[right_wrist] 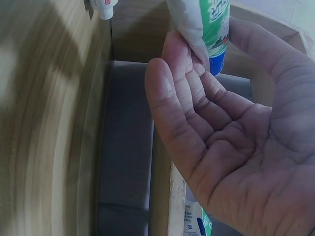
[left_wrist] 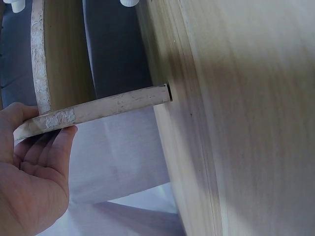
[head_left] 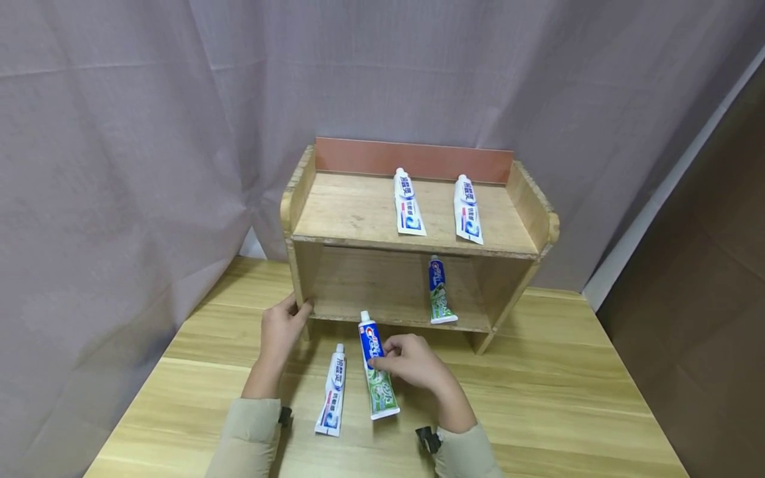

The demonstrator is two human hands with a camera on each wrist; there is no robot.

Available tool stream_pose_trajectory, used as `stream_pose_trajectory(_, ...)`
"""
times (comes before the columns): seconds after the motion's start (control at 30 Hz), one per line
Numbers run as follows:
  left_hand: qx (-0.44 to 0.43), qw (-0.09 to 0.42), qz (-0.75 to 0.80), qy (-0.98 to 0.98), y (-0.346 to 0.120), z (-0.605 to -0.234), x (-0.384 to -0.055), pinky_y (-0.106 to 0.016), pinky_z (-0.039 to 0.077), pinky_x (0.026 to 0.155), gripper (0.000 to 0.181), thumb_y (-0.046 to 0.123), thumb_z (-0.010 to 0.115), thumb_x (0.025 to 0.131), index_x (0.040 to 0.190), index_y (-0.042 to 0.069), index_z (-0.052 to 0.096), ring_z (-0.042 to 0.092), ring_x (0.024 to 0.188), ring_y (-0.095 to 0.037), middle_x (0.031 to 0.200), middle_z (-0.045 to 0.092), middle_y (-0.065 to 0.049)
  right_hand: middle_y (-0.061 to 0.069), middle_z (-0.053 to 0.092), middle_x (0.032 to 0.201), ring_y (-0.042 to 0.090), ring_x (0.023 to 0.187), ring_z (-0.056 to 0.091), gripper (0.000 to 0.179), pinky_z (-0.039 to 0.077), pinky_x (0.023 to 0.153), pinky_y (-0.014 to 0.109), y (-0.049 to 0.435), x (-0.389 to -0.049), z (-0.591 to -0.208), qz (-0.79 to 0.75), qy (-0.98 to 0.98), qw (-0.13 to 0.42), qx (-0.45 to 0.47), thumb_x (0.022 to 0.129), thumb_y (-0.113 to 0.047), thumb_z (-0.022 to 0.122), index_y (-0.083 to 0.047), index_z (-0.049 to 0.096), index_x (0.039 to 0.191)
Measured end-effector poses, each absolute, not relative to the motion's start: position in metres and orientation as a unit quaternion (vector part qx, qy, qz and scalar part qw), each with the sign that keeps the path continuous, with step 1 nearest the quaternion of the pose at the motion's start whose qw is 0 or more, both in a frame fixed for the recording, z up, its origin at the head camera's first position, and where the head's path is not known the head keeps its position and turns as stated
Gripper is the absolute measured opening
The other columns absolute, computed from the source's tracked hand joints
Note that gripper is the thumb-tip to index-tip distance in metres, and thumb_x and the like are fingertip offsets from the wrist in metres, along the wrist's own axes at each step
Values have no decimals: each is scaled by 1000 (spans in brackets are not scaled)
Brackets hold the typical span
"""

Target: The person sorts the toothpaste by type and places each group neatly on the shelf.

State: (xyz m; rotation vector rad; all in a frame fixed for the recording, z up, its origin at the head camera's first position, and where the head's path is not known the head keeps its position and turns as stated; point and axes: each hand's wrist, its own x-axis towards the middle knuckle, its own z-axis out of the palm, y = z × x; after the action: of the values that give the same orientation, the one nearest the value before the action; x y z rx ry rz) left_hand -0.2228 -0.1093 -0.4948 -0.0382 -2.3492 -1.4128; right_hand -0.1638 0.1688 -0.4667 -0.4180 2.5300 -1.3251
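My right hand (head_left: 415,362) pinches a blue and green toothpaste tube (head_left: 378,378) between thumb and fingers, cap end toward the shelf, in front of the lower board. The same tube (right_wrist: 214,29) shows at the top of the right wrist view, with the palm facing the camera. My left hand (head_left: 281,325) grips the lower left edge of the small wooden shelf (head_left: 352,212); in the left wrist view thumb and fingers lie on either side of the side panel (left_wrist: 106,104). Left of the held tube, a white and blue toothpaste tube (head_left: 333,395) lies on the table.
Two white and blue tubes (head_left: 409,202) (head_left: 467,209) lie on the upper board. Another blue and green tube (head_left: 440,292) lies on the right of the lower board. A grey curtain (head_left: 382,73) hangs behind the wooden table (head_left: 556,398), and a brown panel stands at the right.
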Motion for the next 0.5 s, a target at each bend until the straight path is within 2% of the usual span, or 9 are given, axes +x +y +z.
stream_pose_trajectory(0.5, -14, 210, -498, -841, -109, -494, -224, -30, 64, 66, 36, 19, 71, 93, 124, 0, 69, 75, 88, -36, 103, 72, -26, -2, 61, 69, 11, 59, 50, 27, 43, 50, 23, 170, -167, -463, -451, 874, 118, -140, 85, -34, 79, -8, 69, 86)
